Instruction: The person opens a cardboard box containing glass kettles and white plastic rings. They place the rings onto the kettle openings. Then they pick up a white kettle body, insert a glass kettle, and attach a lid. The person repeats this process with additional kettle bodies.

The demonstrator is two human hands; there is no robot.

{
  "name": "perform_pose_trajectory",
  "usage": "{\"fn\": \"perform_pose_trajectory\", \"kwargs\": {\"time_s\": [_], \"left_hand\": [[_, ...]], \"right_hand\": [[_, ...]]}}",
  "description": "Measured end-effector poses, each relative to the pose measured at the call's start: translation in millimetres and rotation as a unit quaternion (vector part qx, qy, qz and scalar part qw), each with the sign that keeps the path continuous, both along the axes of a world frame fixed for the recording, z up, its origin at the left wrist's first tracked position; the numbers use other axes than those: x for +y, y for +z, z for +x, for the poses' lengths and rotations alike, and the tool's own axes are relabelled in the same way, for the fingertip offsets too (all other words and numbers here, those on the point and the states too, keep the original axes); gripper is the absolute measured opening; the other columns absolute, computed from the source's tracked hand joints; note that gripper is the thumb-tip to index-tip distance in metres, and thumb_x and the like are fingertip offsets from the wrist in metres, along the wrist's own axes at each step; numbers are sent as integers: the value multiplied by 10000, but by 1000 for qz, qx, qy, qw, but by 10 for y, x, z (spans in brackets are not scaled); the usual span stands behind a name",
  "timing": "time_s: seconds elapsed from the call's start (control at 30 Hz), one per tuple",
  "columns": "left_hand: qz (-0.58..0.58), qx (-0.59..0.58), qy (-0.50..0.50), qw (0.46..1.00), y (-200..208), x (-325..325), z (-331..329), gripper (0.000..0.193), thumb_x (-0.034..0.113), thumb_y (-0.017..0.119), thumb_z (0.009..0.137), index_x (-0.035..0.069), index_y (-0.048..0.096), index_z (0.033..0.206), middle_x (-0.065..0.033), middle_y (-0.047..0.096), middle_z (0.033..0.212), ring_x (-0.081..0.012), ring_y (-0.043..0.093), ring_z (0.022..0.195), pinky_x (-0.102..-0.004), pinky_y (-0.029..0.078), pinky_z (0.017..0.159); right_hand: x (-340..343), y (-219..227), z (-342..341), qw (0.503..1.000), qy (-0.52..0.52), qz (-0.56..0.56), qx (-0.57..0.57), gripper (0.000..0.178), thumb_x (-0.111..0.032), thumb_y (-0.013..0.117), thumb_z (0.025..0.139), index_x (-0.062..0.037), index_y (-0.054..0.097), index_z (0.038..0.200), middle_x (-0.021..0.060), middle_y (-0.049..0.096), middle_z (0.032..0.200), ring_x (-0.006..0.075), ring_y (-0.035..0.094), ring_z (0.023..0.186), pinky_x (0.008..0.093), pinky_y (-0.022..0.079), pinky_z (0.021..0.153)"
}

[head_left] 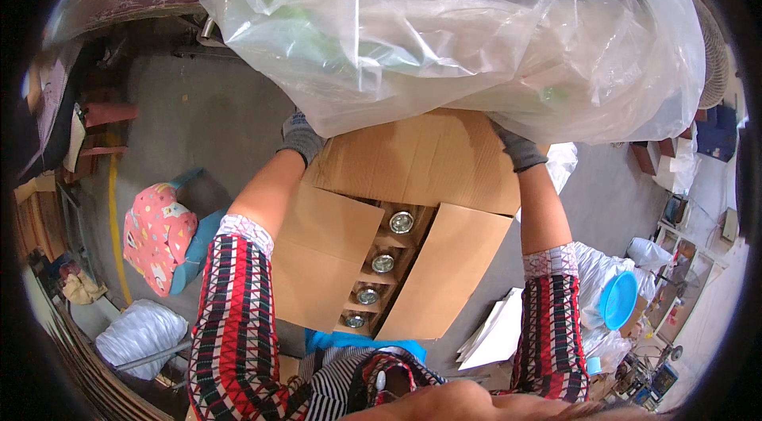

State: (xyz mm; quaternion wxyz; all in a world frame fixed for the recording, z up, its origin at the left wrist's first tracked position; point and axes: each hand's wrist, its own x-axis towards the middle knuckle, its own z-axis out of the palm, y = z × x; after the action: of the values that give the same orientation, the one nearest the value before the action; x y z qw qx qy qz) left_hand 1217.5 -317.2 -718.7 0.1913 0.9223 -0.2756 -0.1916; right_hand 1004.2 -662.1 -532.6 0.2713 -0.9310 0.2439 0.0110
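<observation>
In front of me is a cardboard box [325,242], its two side flaps partly spread. Through the gap shows a row of several round, silver-topped glass-like items [382,263] set between cardboard dividers; their exact kind is unclear. My left hand [302,138], in a grey glove, grips the box's far left edge. At the far right edge my right hand [519,149], also gloved, is closed on the box, its fingertips hidden. A large clear plastic bag [444,48] hangs over the far end of the box, just above both hands.
A pink patterned cushion [159,234] on a blue seat stands to the left, near a white plastic sack [143,338]. White sheets [494,331] lie low on the right. Beyond them are plastic bags, a blue basin [617,300] and a shelf [689,278]. A fan [713,52] is at far right.
</observation>
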Motion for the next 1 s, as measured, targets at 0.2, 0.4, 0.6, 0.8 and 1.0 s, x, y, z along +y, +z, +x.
{"fn": "perform_pose_trajectory", "kwargs": {"time_s": [0.2, 0.4, 0.6, 0.8, 1.0], "left_hand": [[19, -19, -62, 998, -188, 226, -158, 557, 537, 567, 949, 123, 616, 1320, -150, 631, 1348, -329, 600, 1221, -449, 488, 1002], [45, 34, -64, 996, -31, 287, -165, 573, 507, 619, 929, 102, 607, 1334, -148, 627, 1354, -331, 594, 1228, -446, 476, 1029], [-1, 28, 20, 999, 550, -132, -208, 586, 491, 636, 924, 92, 595, 1351, -152, 625, 1356, -337, 589, 1236, -448, 467, 1042], [-74, -3, 32, 997, 587, -1002, 333, 590, 488, 637, 926, 91, 588, 1360, -154, 625, 1355, -338, 587, 1240, -449, 465, 1044], [-39, 34, -8, 999, 446, -1171, 449, 595, 485, 638, 928, 90, 581, 1370, -156, 625, 1355, -339, 585, 1244, -449, 463, 1046]], "right_hand": [[577, -200, -190, 980, 67, -179, 61, 629, -568, 634, 893, -122, 611, 1337, 141, 618, 1337, 362, 535, 1252, 516, 384, 1055], [723, -337, -282, 979, 49, -181, 77, 701, -622, 595, 888, -115, 580, 1373, 150, 577, 1395, 359, 499, 1296, 543, 342, 1071], [763, -404, -349, 971, 31, -220, 87, 765, -668, 580, 875, -97, 568, 1384, 142, 554, 1416, 351, 483, 1306, 557, 306, 1089], [635, -105, -124, 991, 12, -136, 15, 617, -528, 676, 878, -70, 637, 1289, 160, 651, 1262, 367, 563, 1198, 511, 391, 1030], [-440, -318, -624, 969, -163, -178, -45, 506, -378, 684, 906, -98, 632, 1324, 150, 639, 1340, 374, 554, 1252, 518, 368, 1102]]}}
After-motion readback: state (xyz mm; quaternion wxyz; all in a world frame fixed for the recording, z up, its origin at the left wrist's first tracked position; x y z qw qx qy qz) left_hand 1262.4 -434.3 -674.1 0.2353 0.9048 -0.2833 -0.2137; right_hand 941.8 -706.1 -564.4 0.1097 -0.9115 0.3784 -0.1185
